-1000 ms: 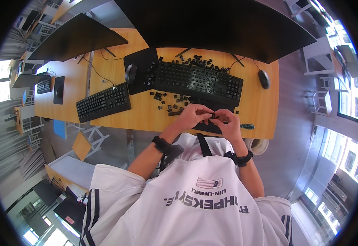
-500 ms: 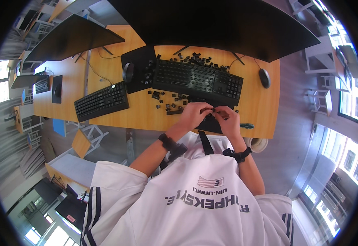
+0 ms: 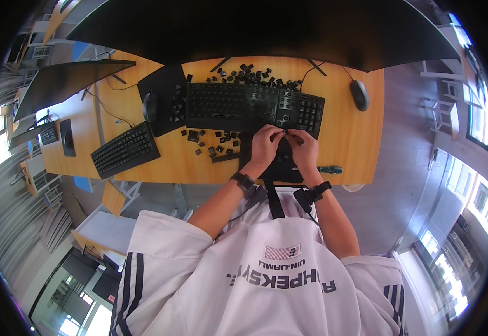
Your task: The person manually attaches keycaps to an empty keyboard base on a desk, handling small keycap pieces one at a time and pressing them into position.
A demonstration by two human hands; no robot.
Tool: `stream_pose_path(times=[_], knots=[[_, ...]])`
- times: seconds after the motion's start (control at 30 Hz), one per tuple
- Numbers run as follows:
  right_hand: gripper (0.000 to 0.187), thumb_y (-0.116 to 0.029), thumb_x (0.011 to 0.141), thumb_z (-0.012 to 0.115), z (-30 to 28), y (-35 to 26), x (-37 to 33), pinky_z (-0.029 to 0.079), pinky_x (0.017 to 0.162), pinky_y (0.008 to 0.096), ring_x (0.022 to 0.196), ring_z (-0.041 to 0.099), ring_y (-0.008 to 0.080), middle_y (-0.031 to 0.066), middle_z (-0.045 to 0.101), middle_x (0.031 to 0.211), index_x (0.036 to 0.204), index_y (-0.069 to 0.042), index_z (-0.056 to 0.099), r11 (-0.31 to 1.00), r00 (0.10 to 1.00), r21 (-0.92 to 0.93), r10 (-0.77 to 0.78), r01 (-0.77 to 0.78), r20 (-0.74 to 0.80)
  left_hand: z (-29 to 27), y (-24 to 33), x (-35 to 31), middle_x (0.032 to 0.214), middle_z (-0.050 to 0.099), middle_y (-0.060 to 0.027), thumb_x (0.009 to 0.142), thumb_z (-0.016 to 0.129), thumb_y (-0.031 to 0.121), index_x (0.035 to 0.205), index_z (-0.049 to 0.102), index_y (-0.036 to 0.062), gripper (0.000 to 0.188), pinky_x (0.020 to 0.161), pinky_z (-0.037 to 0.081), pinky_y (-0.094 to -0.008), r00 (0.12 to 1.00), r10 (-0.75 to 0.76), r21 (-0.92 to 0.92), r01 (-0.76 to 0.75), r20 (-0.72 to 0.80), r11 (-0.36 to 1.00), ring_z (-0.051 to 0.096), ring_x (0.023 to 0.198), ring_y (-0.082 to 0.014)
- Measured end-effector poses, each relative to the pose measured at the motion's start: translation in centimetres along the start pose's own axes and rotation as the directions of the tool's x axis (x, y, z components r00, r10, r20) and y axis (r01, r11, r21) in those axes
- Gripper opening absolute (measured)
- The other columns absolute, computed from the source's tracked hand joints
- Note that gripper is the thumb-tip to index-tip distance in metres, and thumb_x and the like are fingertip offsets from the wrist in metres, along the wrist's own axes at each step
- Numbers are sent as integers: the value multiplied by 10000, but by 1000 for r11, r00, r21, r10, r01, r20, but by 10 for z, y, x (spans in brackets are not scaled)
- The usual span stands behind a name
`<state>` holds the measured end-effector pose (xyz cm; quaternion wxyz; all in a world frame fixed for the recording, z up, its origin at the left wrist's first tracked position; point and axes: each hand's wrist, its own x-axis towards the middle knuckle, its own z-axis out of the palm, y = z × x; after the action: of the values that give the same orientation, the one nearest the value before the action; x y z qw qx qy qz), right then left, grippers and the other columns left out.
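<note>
The left hand [image 3: 266, 148] and right hand [image 3: 305, 148] meet over the near edge of a black keyboard [image 3: 216, 105], thumbs and forefingers closed in pinches. Between the fingertips seems to be a small dark piece [image 3: 284, 130]; its size probably explains why fingertips rather than palms hold it (its exact shape is too small to tell).

The keyboard lies across the middle of the desk [image 3: 361, 145], below the large monitor [image 3: 266, 36], likely so that both hands reach it equally. Its right end carries keycaps, while much of the rest looks bare. Loose black keycaps [image 3: 220, 149] lie toward the desk's near edge and a denser heap [image 3: 247, 75] behind the keyboard, perhaps to leave its top uncovered.

A dark mat [image 3: 280, 171] lies under the wrists at the near edge; a green-handled tool [image 3: 331, 169] sits just right of it, within easy reach. The right mouse [image 3: 359, 95] rests toward the desk's right edge, apparently out of the way, and a second keyboard [image 3: 125, 150] stands angled at the left.
</note>
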<state>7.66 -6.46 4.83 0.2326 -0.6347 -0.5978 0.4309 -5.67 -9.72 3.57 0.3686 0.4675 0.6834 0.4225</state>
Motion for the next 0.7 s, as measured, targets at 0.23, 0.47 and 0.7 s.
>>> stream_pose_path(times=[0.23,0.47,0.7], knots=[[122,-86,801,712,8,12,20,530,673,330,734,686,257,99,694,860,912,-38,729,992,1000,-121,-18,18,5,15,-23,14,888,667,-131,839,689,61,890,699,-8,87,691,535,-357,997,-67,100,65,25,993,669,800,-297],[128,-119,802,713,8,13,28,531,689,340,749,681,280,100,694,878,907,-49,735,989,1000,-147,14,-10,23,19,-11,22,868,654,-101,851,674,117,871,698,30,93,686,523,-367,991,-127,228,117,29,967,652,804,-301],[141,-181,808,709,3,3,40,534,708,375,787,677,334,145,703,842,890,-76,755,956,993,-285,93,-67,78,21,-9,36,847,659,-126,839,688,156,828,690,38,119,691,519,-416,947,-311,318,272,77,908,647,813,-333]])
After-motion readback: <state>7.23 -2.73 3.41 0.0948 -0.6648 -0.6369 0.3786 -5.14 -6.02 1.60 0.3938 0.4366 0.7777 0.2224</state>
